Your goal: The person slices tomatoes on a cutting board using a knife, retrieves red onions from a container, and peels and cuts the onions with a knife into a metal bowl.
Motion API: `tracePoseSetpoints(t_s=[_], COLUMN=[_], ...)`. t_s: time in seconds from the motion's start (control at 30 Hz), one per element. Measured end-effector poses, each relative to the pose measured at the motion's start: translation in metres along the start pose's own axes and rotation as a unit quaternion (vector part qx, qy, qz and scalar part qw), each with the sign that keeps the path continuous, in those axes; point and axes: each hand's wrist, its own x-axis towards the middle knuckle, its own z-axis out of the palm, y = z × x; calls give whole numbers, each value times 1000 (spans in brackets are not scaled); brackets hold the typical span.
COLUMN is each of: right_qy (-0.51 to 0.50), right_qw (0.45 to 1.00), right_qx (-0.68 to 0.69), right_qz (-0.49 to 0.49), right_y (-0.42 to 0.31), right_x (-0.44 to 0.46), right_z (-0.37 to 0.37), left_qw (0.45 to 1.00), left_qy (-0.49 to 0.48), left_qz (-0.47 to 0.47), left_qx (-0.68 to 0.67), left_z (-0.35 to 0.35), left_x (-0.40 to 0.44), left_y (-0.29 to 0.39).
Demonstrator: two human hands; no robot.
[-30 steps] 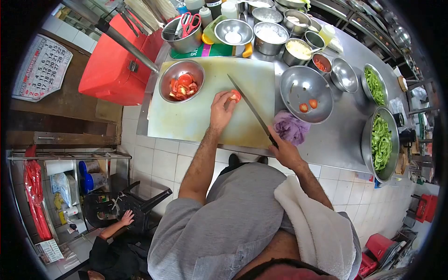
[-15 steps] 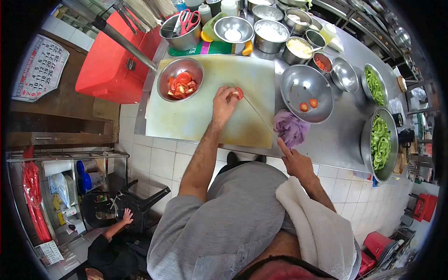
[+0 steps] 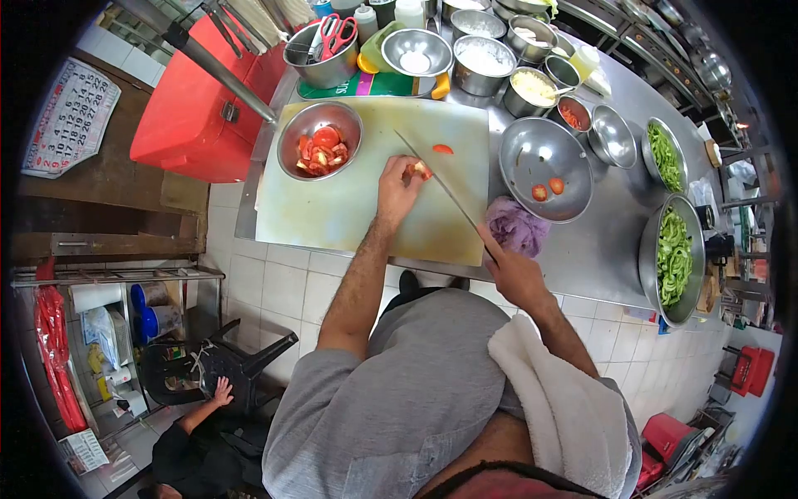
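Note:
My left hand is closed around a piece of tomato on the cutting board. In my right hand is the handle of a long knife, its blade crossing the board right beside the tomato. A loose tomato slice lies beyond the blade. Cut tomato pieces fill part of a steel bowl at the board's left. Two tomato halves rest in a wide steel bowl to the right.
A crumpled purple cloth lies beside the board's right edge. Bowls of sliced green peppers stand at the right. Several steel containers line the back, with red-handled scissors in a pot. Another person's hand touches a black stool at lower left.
A tomato slice now lies apart on the board beyond the knife. My right hand has moved slightly left and forward, and the blade reaches farther up the board. My left hand stays on the tomato.

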Motion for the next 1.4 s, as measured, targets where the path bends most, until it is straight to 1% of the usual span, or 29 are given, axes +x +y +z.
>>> tracePoseSetpoints(t_s=[0.07, 0.2, 0.27, 0.3, 0.37, 0.4, 0.47, 0.5, 0.57, 0.6, 0.67, 0.7, 0.77, 0.9, 0.97, 1.0, 1.07, 1.1, 1.17, 1.27, 1.4], right_qy=[-9, -5, -34, -34, -20, -19, 0, 3, 53, 50, -3, -5, -20, -25, -32, -32, -25, -23, 10, 34, 24], right_qw=[999, 998, 999, 999, 997, 997, 996, 996, 996, 996, 1000, 1000, 999, 999, 998, 998, 993, 993, 996, 998, 999], right_qx=[-45, -54, 0, 0, 71, 73, 87, 86, 44, 42, -5, -6, -13, -35, 46, 46, 113, 117, 72, 33, 1], right_qz=[16, 21, 31, 32, 14, 12, -15, -15, -51, -52, 2, 2, 23, 26, 15, 16, -19, -19, -44, -41, -33], right_y=[-2, 6, 9, 9, 5, 3, -2, -1, 4, 3, 0, 0, 2, 7, 8, 4, -4, -4, -3, -2, 3], right_x=[-17, -27, -16, -3, 31, 41, 51, 50, 39, 31, 11, 1, -16, -19, 0, 14, 43, 50, 55, 35, -1], right_z=[0, 12, 23, 28, 33, 25, 10, 10, 11, 9, 2, 4, 7, 21, 28, 27, 21, 18, 7, 5, 13], left_qw=[1000, 1000, 1000, 1000, 999, 999, 998, 999, 997, 997, 1000, 1000, 1000, 1000, 1000, 1000, 1000, 1000, 999, 998, 998], left_qy=[1, 5, -4, -5, -8, -7, 11, 11, 30, 33, 25, 25, 26, 17, 18, 17, 22, 19, 33, 57, 58], left_qz=[7, 11, -4, -4, -11, -10, -47, -44, -20, -22, -15, -17, 8, -1, -13, -13, -6, -4, 2, 5, 10], left_qx=[24, 18, 26, 25, 29, 32, -30, -30, -69, -70, -2, -2, 16, -9, 4, 4, 13, 16, 22, 17, 27], left_z=[-1, -1, -1, -1, -3, -3, 0, 1, 1, 0, -2, -2, -1, -2, -1, -1, -2, -4, -2, 0, 0], left_x=[1, 2, 3, 3, 2, 1, 0, 2, 0, 0, 1, 0, 1, 2, 3, 2, 2, 1, 0, -1, 0], left_y=[-2, -7, -9, -7, -1, -2, -4, -3, -3, -1, 4, 1, -4, 0, -6, -6, -3, -4, -4, -2, 0])
